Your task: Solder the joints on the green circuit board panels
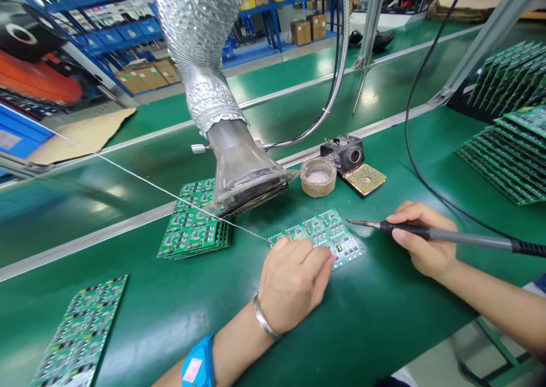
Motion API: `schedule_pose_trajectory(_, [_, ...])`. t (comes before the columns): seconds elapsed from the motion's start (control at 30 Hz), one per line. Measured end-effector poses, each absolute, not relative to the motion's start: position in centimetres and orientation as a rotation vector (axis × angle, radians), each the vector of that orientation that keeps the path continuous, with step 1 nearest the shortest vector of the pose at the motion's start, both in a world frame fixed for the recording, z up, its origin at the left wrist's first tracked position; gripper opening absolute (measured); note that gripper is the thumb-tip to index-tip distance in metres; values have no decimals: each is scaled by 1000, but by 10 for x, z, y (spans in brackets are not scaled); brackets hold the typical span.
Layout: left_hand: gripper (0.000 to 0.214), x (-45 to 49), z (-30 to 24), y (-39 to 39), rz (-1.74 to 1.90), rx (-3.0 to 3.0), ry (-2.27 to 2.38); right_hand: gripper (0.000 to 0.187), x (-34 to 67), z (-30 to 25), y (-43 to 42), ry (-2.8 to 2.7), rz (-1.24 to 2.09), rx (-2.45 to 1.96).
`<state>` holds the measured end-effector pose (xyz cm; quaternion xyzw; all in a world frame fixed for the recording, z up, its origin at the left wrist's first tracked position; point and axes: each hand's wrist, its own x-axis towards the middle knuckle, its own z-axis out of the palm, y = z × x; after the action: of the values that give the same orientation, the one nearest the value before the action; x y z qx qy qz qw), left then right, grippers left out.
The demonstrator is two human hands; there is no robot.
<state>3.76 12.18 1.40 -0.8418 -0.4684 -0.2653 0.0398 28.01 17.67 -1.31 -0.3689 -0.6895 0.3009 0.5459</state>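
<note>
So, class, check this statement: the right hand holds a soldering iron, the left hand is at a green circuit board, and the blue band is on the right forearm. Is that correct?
Not quite: the head view shows the blue band on the left forearm. The right hand does hold the soldering iron, and the left hand is at the green circuit board.

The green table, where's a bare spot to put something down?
Try the bare table between the near-left board and the left hand, or between the forearms. Another patch lies between the cable and the right stacks. It's crowded around the middle board: left hand, iron, tub, stand and hood.
</note>
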Motion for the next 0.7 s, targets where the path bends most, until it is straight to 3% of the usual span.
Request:
schedule_pose_trajectory(0.23, [6, 4, 33, 78, -874, -2685, -1601, 9, 268, 0, 158, -1689, 690, -907])
schedule_pose_trajectory(0.43, [11, -18, 7, 47, -707, -2782, -1444, 10, 241, 0, 130, -1636, 1118, -1084])
schedule_pose_trajectory(0.7, [13, -31, -8, 67, -754, -2665, -1472, 16, 215, -19, 160, -1403, 1227, -1037])
